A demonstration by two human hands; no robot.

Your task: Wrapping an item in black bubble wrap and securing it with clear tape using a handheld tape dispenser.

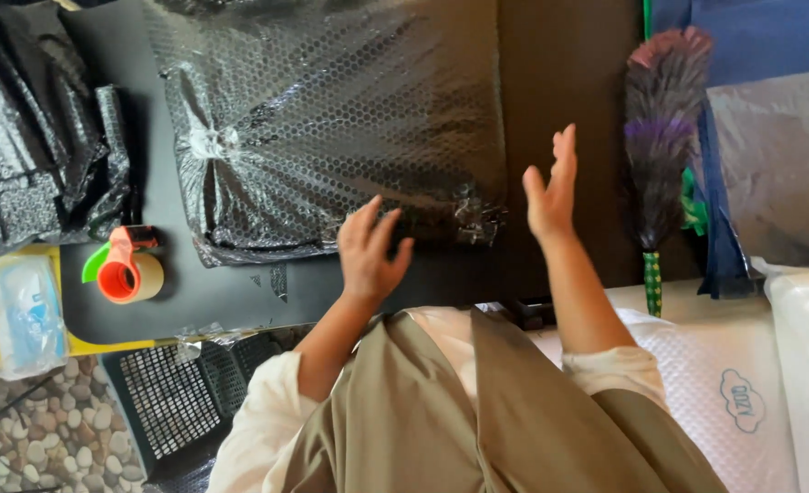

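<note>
left hand (370, 251) spread on black bubble-wrapped bundle (331, 119), right hand (550, 187) open, empty; unpinned bundle may slide off desk (559, 55).

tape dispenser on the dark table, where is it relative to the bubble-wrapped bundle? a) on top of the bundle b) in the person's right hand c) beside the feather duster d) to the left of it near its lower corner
d: the orange tape dispenser sits on the dark table left of the bubble-wrapped bundle, untouched; the left hand rests at the bundle's near edge, the right hand is raised and open.
</note>
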